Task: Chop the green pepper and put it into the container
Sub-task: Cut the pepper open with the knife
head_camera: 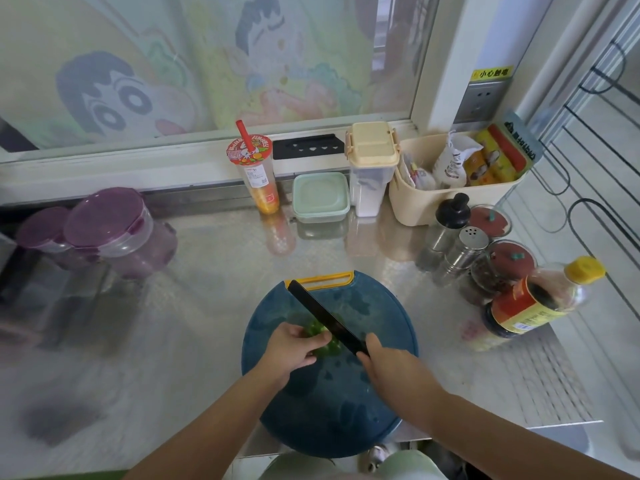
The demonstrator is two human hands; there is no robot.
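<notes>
Stainless steel worktop below a window, with items crowded along its back edge. A round blue cutting board sits at the centre of the front edge.

Status: chopping is in progress. The green pepper lies at the board's middle and appears partly cut; blur prevents a count of pieces. Nothing appears transferred yet: the pale green container stands lidded at the back edge, well apart from the board.

The left hand curls its fingers over the pepper, pinning it. The right hand grips the handle of the black knife, whose blade crosses the pepper just beside the left fingertips.
</notes>
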